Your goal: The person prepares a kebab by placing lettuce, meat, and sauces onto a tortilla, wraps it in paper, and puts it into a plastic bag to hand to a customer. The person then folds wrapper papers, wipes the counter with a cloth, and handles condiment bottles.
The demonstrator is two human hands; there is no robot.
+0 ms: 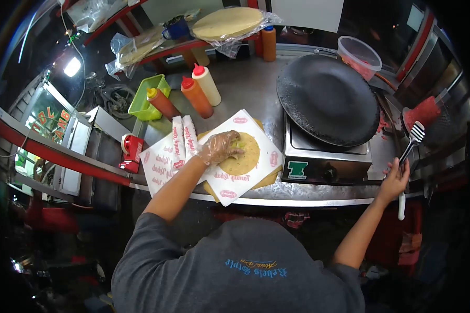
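Observation:
My left hand (220, 148), in a clear plastic glove, is over the left part of a round flatbread (248, 159). Its fingers are curled at some green shreds (238, 143); how much they hold is hidden. Under the flatbread lies white printed paper (237, 182). Out to the right, my right hand (395, 180) is bare and wrapped round a slotted metal spatula (415, 136), its head pointing up. Two wrapped rolls (185, 136) lie on more printed paper (162, 161), just left of my left hand.
A large black pan (329, 99) sits on the stove (326, 164), between my hands. Behind the papers stand sauce bottles (197, 98) and a green basket (147, 99). A red tape dispenser (132, 153) is at left, a clear tub (359, 57) at back right, flatbreads (227, 24) on a shelf.

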